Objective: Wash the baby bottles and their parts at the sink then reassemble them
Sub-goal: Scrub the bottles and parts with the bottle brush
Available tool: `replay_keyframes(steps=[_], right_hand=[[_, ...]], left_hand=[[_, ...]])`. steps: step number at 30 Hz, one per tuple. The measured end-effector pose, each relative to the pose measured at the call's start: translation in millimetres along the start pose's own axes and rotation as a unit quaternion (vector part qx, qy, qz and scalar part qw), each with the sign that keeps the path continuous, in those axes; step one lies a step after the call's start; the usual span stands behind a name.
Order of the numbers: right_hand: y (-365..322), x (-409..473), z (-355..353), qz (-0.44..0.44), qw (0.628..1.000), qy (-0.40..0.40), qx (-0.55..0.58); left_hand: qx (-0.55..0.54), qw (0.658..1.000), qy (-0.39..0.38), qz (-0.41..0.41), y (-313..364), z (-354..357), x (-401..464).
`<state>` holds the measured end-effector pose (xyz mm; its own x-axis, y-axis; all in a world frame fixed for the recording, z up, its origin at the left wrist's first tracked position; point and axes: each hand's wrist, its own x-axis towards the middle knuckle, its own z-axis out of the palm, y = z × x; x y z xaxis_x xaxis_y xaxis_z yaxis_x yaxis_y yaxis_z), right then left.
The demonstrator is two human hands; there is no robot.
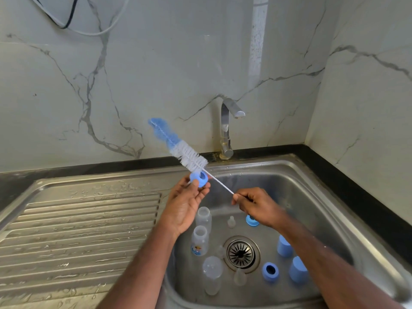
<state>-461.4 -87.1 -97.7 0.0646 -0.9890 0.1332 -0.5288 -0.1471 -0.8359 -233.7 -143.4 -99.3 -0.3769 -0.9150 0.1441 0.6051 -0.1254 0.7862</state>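
Note:
My left hand (186, 204) pinches a blue screw ring (199, 178) above the sink's left rim. My right hand (256, 205) grips the thin white handle of a bottle brush (178, 146), whose white and blue bristles stick up to the left just past the ring. Down in the sink basin (312, 197) lie three clear bottles (200, 240), two clear teats (231, 221), another blue ring (270, 271), a blue ring partly hidden under my right hand (252, 220) and two blue caps (285, 246).
A wet ribbed steel drainboard (78, 230) stretches to the left of the basin. The chrome tap (227, 128) stands at the back, with no water running. The drain strainer (241, 253) sits mid-basin. Marble wall tiles and a black counter edge (356, 188) close the corner.

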Motion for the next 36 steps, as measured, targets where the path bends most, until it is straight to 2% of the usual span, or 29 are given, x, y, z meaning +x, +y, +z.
replay_keyframes(steps=[3, 8, 12, 17, 21, 27, 32, 36], right_hand=[[3, -8, -18, 0.025, 0.999, -0.032, 0.012], [-2, -7, -5, 0.039, 0.999, -0.029, 0.019], [-1, -4, -5, 0.051, 0.998, -0.014, 0.018], [0, -9, -12, 0.089, 0.991, -0.061, 0.083], [-3, -4, 4, 0.073, 0.995, -0.037, 0.064], [-4, -7, -9, 0.080, 0.990, -0.061, 0.101], [-9, -8, -3, 0.041, 0.997, -0.036, 0.053], [-8, -8, -6, 0.021, 0.999, -0.037, 0.027]], left_hand=[[-0.058, 0.998, 0.025, 0.018, 10, -11, 3], [-0.034, 0.999, 0.024, -0.019, 3, -2, 0], [-0.069, 0.998, 0.008, 0.006, 6, 0, 0], [-0.122, 0.991, 0.033, 0.050, 10, -8, 3], [-0.085, 0.996, 0.020, 0.016, 5, 3, 0], [-0.176, 0.982, 0.063, -0.013, 8, 9, -1], [-0.076, 0.996, 0.041, -0.031, -1, 18, -3], [-0.097, 0.992, 0.077, 0.020, 1, 11, 3]])
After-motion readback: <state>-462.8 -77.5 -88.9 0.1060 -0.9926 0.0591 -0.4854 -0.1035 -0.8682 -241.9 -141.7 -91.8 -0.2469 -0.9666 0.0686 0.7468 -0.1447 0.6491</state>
